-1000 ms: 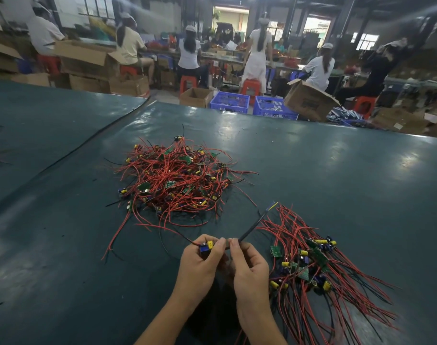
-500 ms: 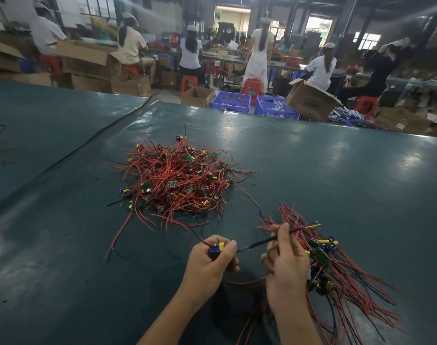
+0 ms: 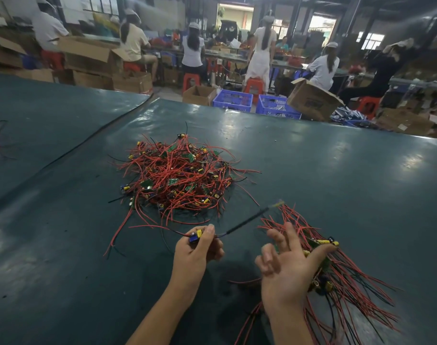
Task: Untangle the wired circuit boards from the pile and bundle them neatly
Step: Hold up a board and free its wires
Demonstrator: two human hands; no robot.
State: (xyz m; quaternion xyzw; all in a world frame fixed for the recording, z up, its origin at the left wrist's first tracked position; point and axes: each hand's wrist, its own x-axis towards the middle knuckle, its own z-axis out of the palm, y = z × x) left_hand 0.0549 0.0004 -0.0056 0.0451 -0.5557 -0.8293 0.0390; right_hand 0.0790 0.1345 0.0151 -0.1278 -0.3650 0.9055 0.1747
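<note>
Extraction of one unit is what I judge to be in hand. Left hand (image 3: 197, 255) pinches a small circuit board (image 3: 195, 237) clear of the tangled pile (image 3: 180, 180), so its black lead (image 3: 245, 224) stands out free of the tangle. Right hand (image 3: 287, 272) is spread wide, holding nothing, above the sorted bundle (image 3: 349, 282) on the green table (image 3: 312, 170), placed, I judge, to gather the lead

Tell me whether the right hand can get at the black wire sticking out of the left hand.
Probably yes. The right hand is open, and the black wire juts free from the circuit board in the left hand, nothing between.
</note>
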